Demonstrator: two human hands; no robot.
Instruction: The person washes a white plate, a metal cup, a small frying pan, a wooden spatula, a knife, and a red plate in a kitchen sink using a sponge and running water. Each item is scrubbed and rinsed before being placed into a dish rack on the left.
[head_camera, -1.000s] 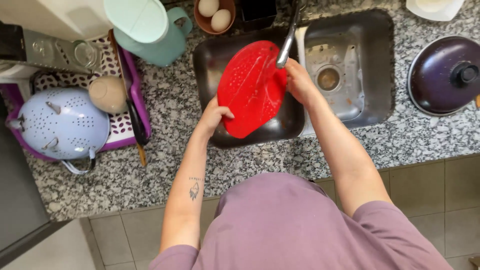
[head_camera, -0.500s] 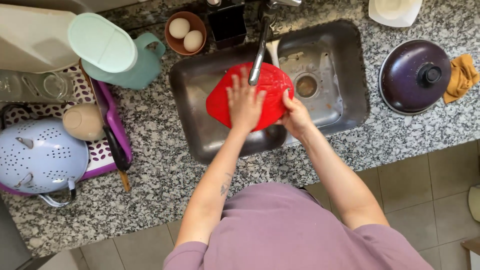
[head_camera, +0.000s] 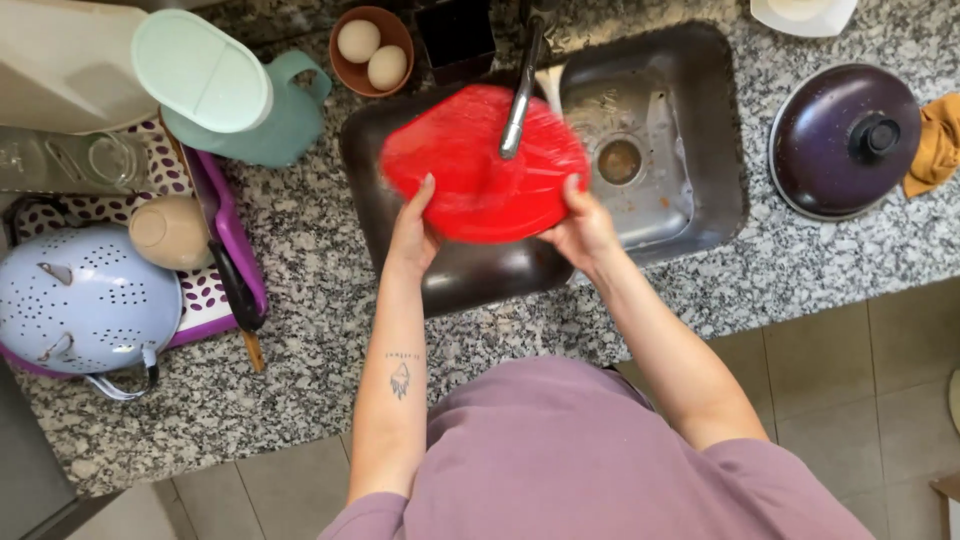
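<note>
A round red plastic lid or plate (head_camera: 470, 170) is held flat over the sink (head_camera: 700, 120), right under the metal tap spout (head_camera: 520, 95). My left hand (head_camera: 412, 232) grips its near left edge, fingers up on the surface. My right hand (head_camera: 582, 228) holds its near right edge. A dark pan (head_camera: 470, 275) sits in the sink's left part beneath the red piece.
A purple drying tray (head_camera: 232, 240) on the left holds a pale blue colander (head_camera: 80, 300), a beige cup (head_camera: 168, 230) and a knife (head_camera: 228, 280). A mint jug (head_camera: 240, 100) and a bowl with two eggs (head_camera: 372, 50) stand behind. A dark pot lid (head_camera: 845, 140) and yellow cloth (head_camera: 935, 140) lie at right.
The red piece went from tilted on edge over the pan to lying flat under the tap. My left hand shifted from its top surface to its left edge.
</note>
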